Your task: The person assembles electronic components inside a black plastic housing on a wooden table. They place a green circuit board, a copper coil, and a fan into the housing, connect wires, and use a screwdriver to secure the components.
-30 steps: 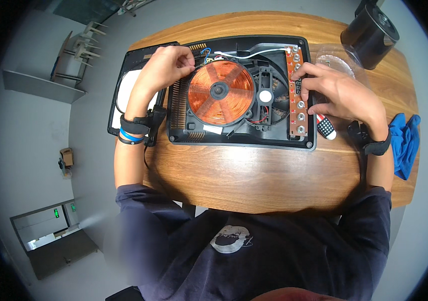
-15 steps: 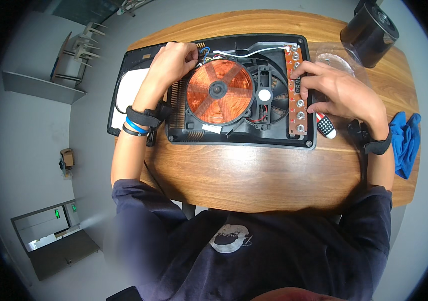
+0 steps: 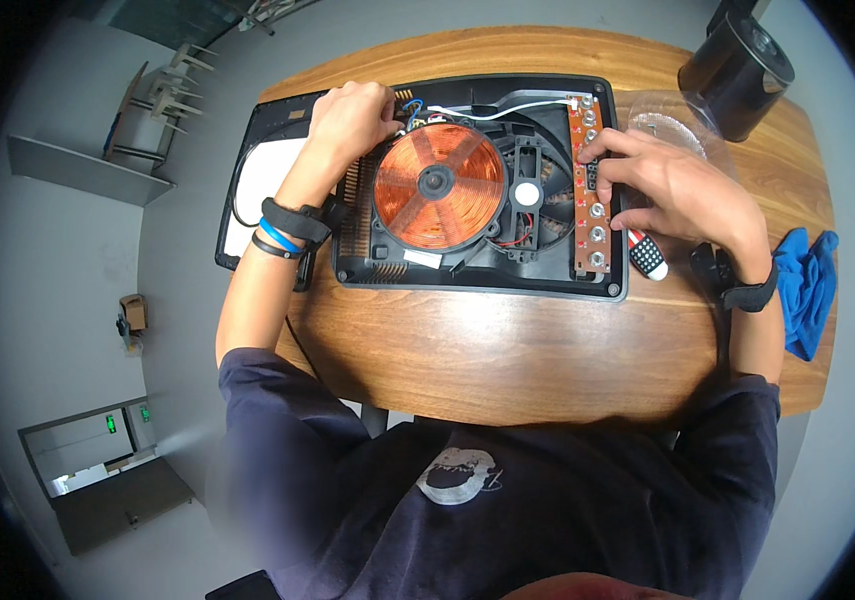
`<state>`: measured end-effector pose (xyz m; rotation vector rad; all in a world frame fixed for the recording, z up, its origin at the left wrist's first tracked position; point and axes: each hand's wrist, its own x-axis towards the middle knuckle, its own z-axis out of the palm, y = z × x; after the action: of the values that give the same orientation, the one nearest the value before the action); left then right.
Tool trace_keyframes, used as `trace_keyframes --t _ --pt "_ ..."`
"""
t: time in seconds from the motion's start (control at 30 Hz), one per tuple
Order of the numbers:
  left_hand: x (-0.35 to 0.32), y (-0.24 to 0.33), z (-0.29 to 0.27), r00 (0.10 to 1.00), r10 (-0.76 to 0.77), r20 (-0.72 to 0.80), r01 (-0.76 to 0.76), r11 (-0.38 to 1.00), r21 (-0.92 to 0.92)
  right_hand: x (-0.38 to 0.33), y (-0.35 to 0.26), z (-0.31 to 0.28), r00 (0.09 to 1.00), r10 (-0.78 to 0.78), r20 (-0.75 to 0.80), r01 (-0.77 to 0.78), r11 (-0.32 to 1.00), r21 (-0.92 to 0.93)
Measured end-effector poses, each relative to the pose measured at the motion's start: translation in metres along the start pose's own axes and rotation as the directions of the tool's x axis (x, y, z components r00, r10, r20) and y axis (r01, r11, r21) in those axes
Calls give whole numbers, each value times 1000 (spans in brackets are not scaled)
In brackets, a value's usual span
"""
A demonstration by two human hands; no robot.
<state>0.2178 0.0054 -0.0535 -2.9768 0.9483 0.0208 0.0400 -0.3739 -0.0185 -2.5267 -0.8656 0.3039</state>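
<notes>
An opened induction cooker lies on the table, its black housing [image 3: 477, 285] holding a round copper coil [image 3: 439, 215] and a fan [image 3: 555, 205]. My left hand [image 3: 353, 122] is at the coil's upper left, fingers closed together beside blue wires [image 3: 412, 106]; whatever is between the fingertips is hidden. Along the housing's right side runs a brown circuit board [image 3: 587, 240] with several round metal-coloured parts. On it rest the curved fingertips of my right hand [image 3: 675, 190], spread apart, the thumb near the board's right edge. A white cable [image 3: 517, 104] reaches the board's top end.
Right of the housing lie a black, white and red object [image 3: 647, 256] and a clear plastic tray [image 3: 682, 125]. A black cylindrical container [image 3: 737, 75] stands at the far right, above a blue cloth [image 3: 807, 290]. Another black panel with a white area [image 3: 267, 175] lies left.
My left hand has shifted very slightly at the blue wires. The right hand keeps almost the same place on the circuit board; the whole view has moved a little.
</notes>
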Motion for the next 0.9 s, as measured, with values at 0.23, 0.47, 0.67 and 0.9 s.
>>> trace_keyframes --t 0.23,0.47,0.67,0.9 --pt "-19 -3 -6 994 95 -46 -99 992 -84 -1 3 3 999 -32 -30 32 999 0" --pt "-24 17 -17 994 40 103 -39 999 -12 -1 0 2 1000 -13 -28 13 1000 1" --pt "-20 -14 8 962 228 149 -209 969 -130 -1 -1 2 1000 -7 -25 7 1000 -11" --pt "-19 -2 -16 952 217 215 -212 976 -44 -1 0 3 999 -20 -37 20 1000 -7"
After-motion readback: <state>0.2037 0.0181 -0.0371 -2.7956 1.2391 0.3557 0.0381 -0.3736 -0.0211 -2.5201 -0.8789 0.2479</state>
